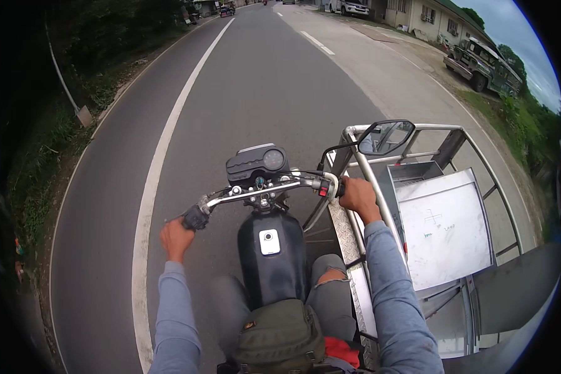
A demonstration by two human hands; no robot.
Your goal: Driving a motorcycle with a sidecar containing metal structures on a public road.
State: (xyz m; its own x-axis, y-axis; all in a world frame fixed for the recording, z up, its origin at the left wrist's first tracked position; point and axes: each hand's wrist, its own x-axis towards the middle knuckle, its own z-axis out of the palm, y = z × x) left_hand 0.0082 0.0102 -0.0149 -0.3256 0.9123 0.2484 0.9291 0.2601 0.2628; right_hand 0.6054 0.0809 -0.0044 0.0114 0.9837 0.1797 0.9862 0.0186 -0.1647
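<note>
I sit astride a motorcycle with a metal sidecar frame on its right. My left hand (176, 239) is wrapped round the left handlebar grip, beside a black switch block (195, 217). On the other side, my right hand (359, 198) closes round the right grip, next to a red switch (323, 189). Between them runs the silver handlebar (240, 197), with a dark instrument cluster (257, 161) ahead of it. Below lies the black fuel tank (272, 258) with its pale filler cap plate (269, 242). An olive bag (280, 336) rests in my lap.
The sidecar frame (371, 171) carries white panels (445, 227); a mirror (386, 137) stands by its front. A grey road (249, 75) stretches ahead, with a white line (162, 149) to my left. Roadside grass (40, 168) borders it. A jeepney (485, 67) and a white vehicle (349, 7) stand at right.
</note>
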